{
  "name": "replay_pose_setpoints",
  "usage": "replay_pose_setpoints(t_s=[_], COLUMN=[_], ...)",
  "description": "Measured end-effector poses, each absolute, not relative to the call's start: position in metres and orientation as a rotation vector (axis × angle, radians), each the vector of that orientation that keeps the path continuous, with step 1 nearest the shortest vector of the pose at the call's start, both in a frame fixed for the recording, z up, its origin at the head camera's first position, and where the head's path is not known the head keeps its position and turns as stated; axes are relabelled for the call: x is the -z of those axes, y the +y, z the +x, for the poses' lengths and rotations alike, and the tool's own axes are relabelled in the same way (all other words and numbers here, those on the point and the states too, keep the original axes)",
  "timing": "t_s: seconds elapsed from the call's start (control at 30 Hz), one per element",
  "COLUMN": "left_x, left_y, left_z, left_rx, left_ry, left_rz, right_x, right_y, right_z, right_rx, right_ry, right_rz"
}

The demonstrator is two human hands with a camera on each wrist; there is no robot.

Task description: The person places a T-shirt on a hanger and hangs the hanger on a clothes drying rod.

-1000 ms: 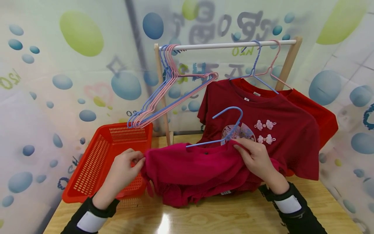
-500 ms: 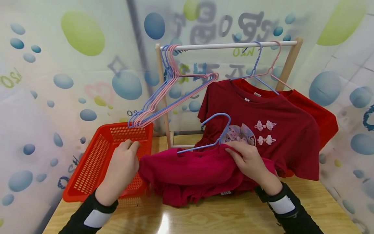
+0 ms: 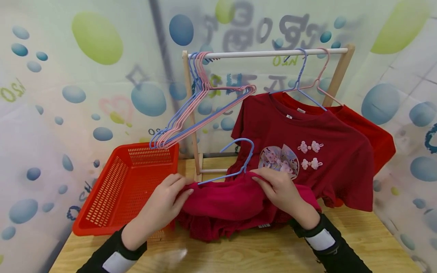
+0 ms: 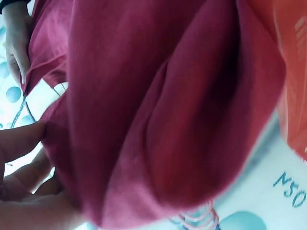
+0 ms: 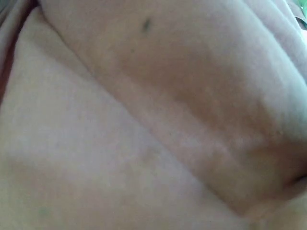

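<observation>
In the head view a crumpled magenta shirt (image 3: 225, 204) is held up over the table in front of me. A blue hanger (image 3: 252, 152) pokes out of its neck, hook upward, with the right arm hidden in the cloth. My left hand (image 3: 162, 203) pinches the top edge of the shirt at the left end of the hanger. My right hand (image 3: 283, 192) pinches the cloth beside the hook's base. The left wrist view has the shirt (image 4: 144, 105) filling most of it, with my left fingers (image 4: 21, 140) at its edge. Blurred fabric fills the right wrist view.
Behind stands a rack with a white rail (image 3: 259, 54). Several pink and blue hangers (image 3: 201, 102) hang at its left end. A dark red T-shirt (image 3: 290, 125) and a brighter red garment (image 3: 372, 136) hang at right. A red plastic basket (image 3: 89, 201) sits on the wooden table (image 3: 239, 254) at left.
The blue hanger and shirt have shifted left and slightly down with my right hand. My left hand let go of the shirt's left end and now pinches it further right, nearer the neck.
</observation>
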State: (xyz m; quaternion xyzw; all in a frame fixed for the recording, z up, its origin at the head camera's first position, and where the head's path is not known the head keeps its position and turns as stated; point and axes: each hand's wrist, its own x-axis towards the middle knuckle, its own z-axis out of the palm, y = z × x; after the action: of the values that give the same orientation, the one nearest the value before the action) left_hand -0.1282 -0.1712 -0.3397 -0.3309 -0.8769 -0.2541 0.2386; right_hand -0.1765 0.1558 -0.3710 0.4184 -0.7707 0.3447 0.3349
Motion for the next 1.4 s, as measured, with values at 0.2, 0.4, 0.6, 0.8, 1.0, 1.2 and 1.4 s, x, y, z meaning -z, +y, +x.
replay_pose_setpoints(t_s=[0.2,0.4,0.6,0.8,1.0,1.2,1.4], left_x=[0.348,0.35,0.351,0.351,0.35,0.351,0.352], left_y=[-0.17,-0.175,-0.181,-0.184,-0.186,-0.185,-0.186], left_z=[-0.131,-0.133,-0.132,-0.132,-0.132,-0.133,-0.133], left_rx=[0.806,0.87,0.904,0.934,0.957,0.955,0.953], left_ry=[-2.324,-2.329,-2.34,-2.366,-2.414,-2.423,-2.401], left_rz=[-0.908,-0.814,-0.769,-0.73,-0.67,-0.644,-0.626], right_x=[0.371,0.367,0.368,0.372,0.378,0.387,0.397], right_y=[0.155,0.168,0.187,0.201,0.211,0.221,0.233], right_z=[-0.175,-0.173,-0.172,-0.171,-0.169,-0.163,-0.156], right_rx=[-0.864,-0.785,-0.717,-0.687,-0.686,-0.719,-0.798], right_ry=[-2.063,-2.115,-2.2,-2.288,-2.328,-2.352,-2.369], right_rz=[1.079,1.04,1.003,0.978,0.948,0.913,0.79])
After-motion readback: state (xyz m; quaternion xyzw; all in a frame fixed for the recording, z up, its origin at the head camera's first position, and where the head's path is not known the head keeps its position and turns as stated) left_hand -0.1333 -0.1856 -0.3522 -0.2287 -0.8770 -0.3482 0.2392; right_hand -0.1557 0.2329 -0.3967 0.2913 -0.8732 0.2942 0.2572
